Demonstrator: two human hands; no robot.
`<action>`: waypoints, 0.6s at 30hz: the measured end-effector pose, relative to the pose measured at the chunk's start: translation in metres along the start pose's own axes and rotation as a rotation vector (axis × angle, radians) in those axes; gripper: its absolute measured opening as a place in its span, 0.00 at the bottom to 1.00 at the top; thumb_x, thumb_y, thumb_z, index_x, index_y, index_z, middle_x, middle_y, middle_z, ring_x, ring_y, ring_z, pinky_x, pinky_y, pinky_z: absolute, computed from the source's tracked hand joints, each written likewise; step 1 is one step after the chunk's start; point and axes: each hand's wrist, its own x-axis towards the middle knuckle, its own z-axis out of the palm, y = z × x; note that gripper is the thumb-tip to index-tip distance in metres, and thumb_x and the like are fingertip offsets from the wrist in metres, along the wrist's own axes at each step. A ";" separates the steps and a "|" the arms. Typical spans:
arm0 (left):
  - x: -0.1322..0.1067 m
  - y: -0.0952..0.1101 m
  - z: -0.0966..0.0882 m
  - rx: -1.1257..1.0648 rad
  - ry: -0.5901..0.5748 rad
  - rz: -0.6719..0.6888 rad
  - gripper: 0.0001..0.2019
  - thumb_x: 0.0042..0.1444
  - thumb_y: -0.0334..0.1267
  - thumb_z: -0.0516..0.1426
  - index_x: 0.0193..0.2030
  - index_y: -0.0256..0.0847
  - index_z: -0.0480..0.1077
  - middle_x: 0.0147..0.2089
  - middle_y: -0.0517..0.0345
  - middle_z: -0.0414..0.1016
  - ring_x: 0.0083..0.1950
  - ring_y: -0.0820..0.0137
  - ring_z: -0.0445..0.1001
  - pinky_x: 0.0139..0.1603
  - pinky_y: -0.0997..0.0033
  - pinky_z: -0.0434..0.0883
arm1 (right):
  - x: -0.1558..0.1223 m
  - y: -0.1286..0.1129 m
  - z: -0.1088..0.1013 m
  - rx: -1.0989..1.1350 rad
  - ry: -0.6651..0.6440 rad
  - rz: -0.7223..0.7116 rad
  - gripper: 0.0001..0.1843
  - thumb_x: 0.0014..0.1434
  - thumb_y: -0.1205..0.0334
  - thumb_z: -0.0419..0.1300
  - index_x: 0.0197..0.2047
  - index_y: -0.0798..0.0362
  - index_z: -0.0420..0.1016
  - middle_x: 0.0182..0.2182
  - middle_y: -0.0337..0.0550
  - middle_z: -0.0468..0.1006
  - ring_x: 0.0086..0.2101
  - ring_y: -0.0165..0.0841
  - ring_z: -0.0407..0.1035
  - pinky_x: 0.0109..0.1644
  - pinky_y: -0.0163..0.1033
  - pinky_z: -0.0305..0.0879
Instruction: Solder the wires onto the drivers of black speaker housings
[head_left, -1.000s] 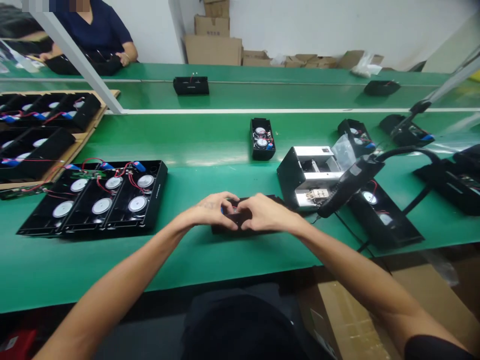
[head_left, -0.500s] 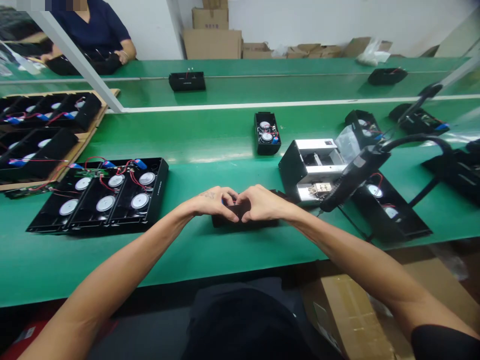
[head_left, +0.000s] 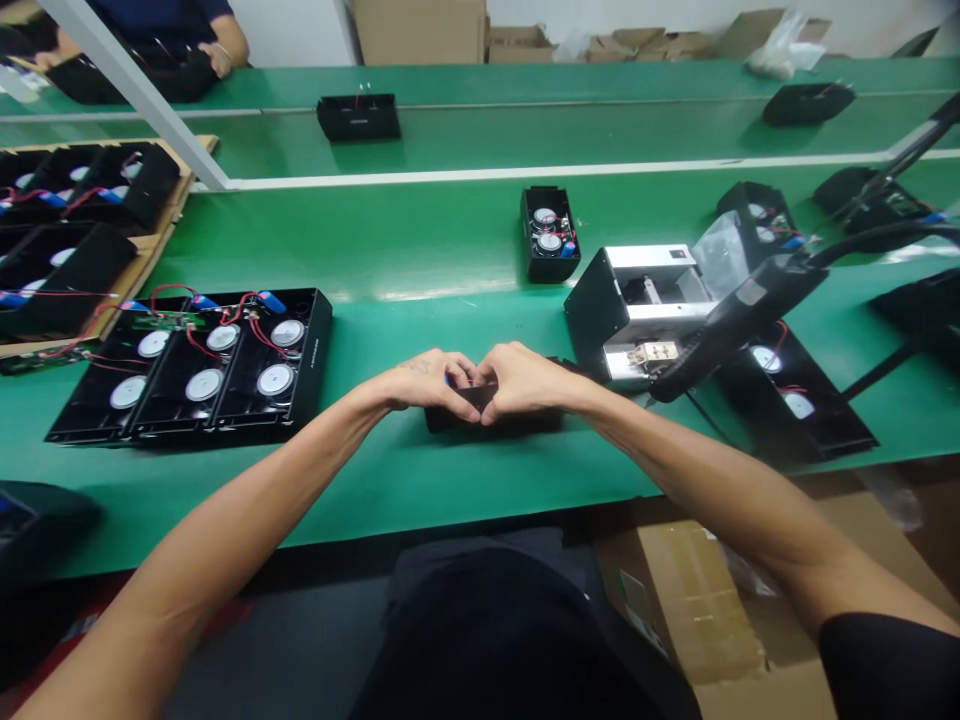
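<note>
In the middle of the green bench lies a black speaker box (head_left: 502, 420), mostly covered by my hands. My left hand (head_left: 433, 384) is curled over its left part, the thumb along the near wall and the fingers bent inward. From the other side my right hand (head_left: 529, 382) closes on the same box, its fingertips nearly meeting those of the left. A bit of blue shows beside the left fingers. What the fingertips touch inside is hidden. Left of my hands stand joined black speaker boxes (head_left: 319, 370) with round silver drivers, red wires and blue cylinders.
Right of my hands stands a black and silver machine (head_left: 585, 315), with a black lamp-like arm (head_left: 712, 325) before it. Beyond sits another open speaker box (head_left: 551, 262). A dark object (head_left: 41, 525) is at the left edge. A cardboard box (head_left: 697, 600) is below the bench.
The view has tilted down, so the bench sits higher in the picture. A dark object has come in at the left edge. My hands keep nearly the same pose on the box.
</note>
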 end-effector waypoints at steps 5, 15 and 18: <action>0.003 -0.004 -0.001 0.013 0.004 0.011 0.20 0.35 0.51 0.74 0.24 0.40 0.74 0.53 0.60 0.79 0.43 0.68 0.72 0.37 0.69 0.61 | 0.006 0.003 -0.005 0.050 -0.064 -0.021 0.12 0.43 0.58 0.75 0.27 0.54 0.79 0.20 0.33 0.68 0.26 0.28 0.60 0.29 0.38 0.48; 0.002 -0.007 0.001 0.023 0.014 0.011 0.18 0.36 0.50 0.74 0.27 0.42 0.77 0.51 0.60 0.79 0.41 0.69 0.72 0.36 0.69 0.62 | 0.001 0.003 0.000 0.041 -0.016 -0.039 0.11 0.43 0.60 0.75 0.28 0.54 0.79 0.22 0.34 0.70 0.26 0.28 0.61 0.30 0.37 0.49; 0.001 -0.006 0.002 0.030 0.005 -0.010 0.19 0.35 0.51 0.74 0.28 0.42 0.78 0.50 0.59 0.80 0.42 0.68 0.73 0.36 0.70 0.63 | -0.001 0.006 -0.001 0.021 -0.040 -0.096 0.12 0.45 0.57 0.75 0.31 0.54 0.82 0.22 0.34 0.71 0.26 0.28 0.61 0.30 0.37 0.49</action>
